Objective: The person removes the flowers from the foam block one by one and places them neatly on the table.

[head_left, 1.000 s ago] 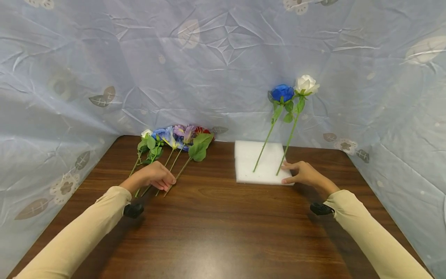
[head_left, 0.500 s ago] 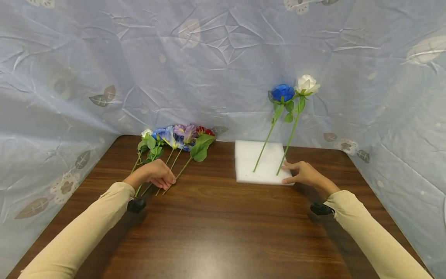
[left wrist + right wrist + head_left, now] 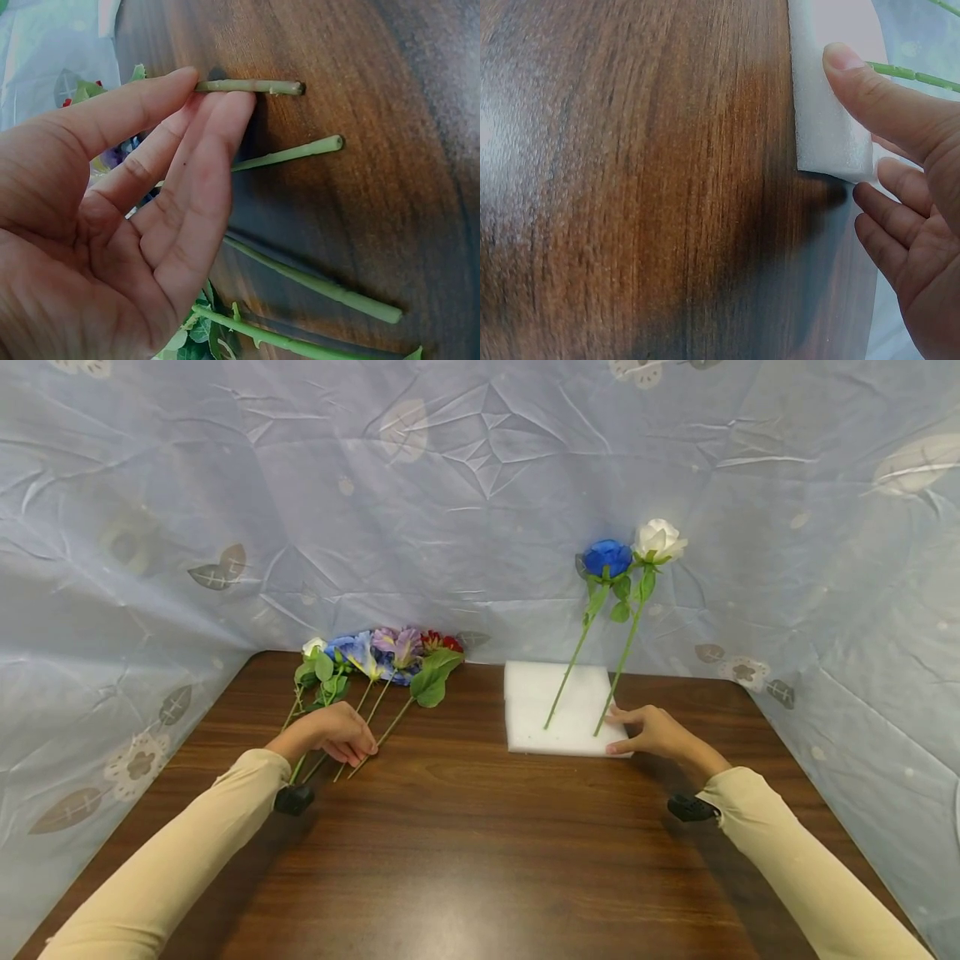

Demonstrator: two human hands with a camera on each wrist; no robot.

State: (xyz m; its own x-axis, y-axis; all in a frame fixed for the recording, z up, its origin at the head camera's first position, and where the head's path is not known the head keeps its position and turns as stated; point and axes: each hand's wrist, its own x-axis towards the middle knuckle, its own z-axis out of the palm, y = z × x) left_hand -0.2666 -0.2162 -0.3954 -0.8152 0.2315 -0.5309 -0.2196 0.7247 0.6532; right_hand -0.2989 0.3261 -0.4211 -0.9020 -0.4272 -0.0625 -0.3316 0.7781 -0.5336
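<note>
My left hand (image 3: 339, 732) pinches the lower stem (image 3: 262, 86) of a red flower (image 3: 435, 641) between thumb and fingertips. In the left wrist view the cut stem end sticks out past the fingertips, low over the table. Beside it lie other flowers: purple (image 3: 401, 647), light blue (image 3: 362, 652) and white (image 3: 314, 646), their stems partly under the hand. My right hand (image 3: 660, 735) holds the right edge of a white foam block (image 3: 528, 710), thumb on its top. A blue rose (image 3: 607, 558) and a white rose (image 3: 659, 540) stand in the block, leaning right.
The dark wooden table (image 3: 480, 835) carries everything. A pale blue patterned cloth (image 3: 450, 527) hangs behind the table and along both sides. Both wrists wear a black camera (image 3: 294, 799). The block stands near the table's back edge.
Over the last second the left hand and wrist have shifted very slightly, and the red flower's leaves and bloom have moved a little to the right. The right hand and block have stayed put.
</note>
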